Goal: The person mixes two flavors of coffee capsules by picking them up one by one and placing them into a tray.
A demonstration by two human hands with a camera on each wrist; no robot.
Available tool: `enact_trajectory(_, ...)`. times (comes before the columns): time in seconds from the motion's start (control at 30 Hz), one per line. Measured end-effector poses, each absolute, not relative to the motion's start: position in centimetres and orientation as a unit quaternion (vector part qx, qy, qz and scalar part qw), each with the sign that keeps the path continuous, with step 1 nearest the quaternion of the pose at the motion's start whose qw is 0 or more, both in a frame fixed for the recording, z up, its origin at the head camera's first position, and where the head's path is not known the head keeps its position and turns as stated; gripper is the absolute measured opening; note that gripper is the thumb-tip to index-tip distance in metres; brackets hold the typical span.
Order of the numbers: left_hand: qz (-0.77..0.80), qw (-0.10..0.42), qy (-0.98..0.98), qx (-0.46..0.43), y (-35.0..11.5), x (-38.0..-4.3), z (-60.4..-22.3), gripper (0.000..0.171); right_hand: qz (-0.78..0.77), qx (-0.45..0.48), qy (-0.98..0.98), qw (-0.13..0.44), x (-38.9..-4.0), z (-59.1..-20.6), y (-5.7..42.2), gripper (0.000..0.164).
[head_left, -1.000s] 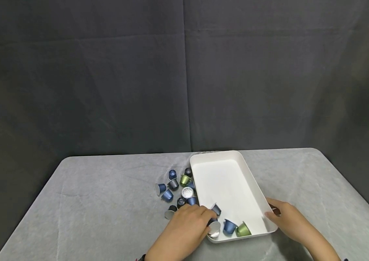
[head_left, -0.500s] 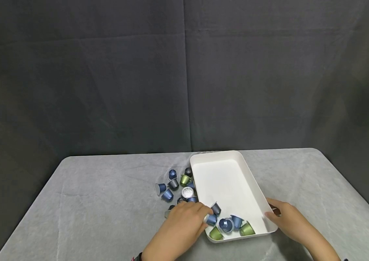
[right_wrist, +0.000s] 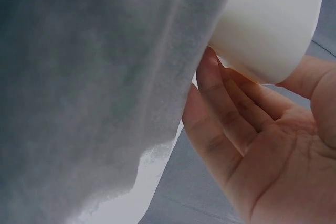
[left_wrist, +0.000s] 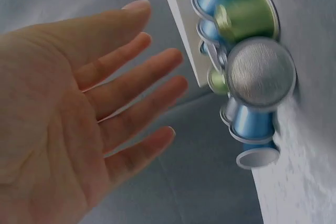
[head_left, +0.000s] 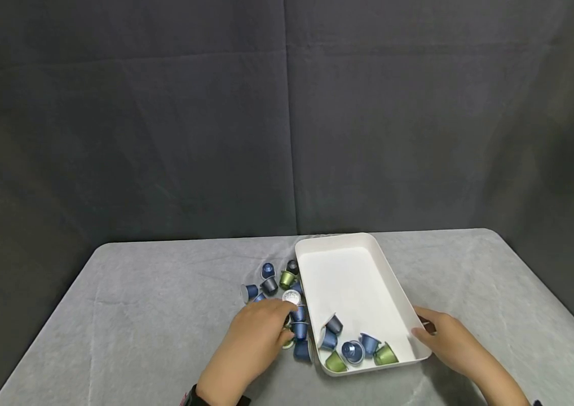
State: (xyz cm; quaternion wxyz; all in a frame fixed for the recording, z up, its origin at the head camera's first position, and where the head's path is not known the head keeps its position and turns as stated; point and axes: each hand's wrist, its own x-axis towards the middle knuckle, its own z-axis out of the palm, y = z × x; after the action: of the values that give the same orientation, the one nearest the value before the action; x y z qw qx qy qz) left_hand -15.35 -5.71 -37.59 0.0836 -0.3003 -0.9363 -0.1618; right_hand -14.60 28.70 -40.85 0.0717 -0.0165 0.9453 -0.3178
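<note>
Over the left part of a pile of coffee capsules, my left hand (head_left: 254, 335) holds nothing, its fingers extended and apart in the left wrist view. Nearest it there are a capsule with its silver lid facing out (left_wrist: 261, 73) and a green capsule (left_wrist: 247, 17). Blue capsules (head_left: 299, 331) lie between this hand and the white tray (head_left: 348, 276). My right hand (head_left: 446, 341) grips the tray by its near right corner, thumb at the rim and fingers against the outer side. Inside the tray's near end are several capsules, including a green one (head_left: 336, 362) and a blue one (head_left: 353, 351).
More capsules lie along the tray's left side, among them a dark blue one (head_left: 268, 270) and a green one (head_left: 287, 279). The grey table (head_left: 165, 304) ends at a dark cloth backdrop (head_left: 190, 141).
More capsules have come into the tray's near left corner. My left hand has let go of a blue capsule and moved left, back over the pile. The right hand has stayed at the tray.
</note>
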Motion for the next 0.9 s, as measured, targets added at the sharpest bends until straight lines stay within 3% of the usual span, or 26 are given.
enact_trajectory(0.47, -0.194, 0.032, -0.948, -0.252, -7.9, -16.3, -37.6, 0.041, -0.310, -0.018, 0.948, 0.070, -14.7, -40.8, 28.6, 0.047)
enact_trajectory(0.9, -0.196, -0.017, -0.959, -0.203, -8.9, -16.9, -38.0, 0.037, -0.312, -0.008, 0.947, 0.073, -14.8, -41.0, 28.7, 0.047)
